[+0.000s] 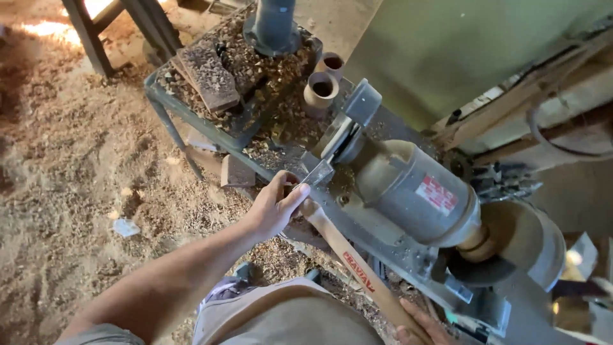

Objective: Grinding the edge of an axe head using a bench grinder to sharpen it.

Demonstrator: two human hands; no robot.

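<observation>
This is a woodworking shop: sawdust and shavings [70, 166] cover the dirt floor, a motor-driven grinder [408, 191] sits on a chip-strewn metal stand [191, 112], and turned wooden cups [321, 89] rest beside it.

By your left hand [274, 207] a pale wooden handle [357, 268] carries red print, its blade [317, 172] steel-grey; beyond your fingers sit a grey motor [408, 191] with a red-and-white label [437, 193] and tan-brown shavings [76, 160].
</observation>
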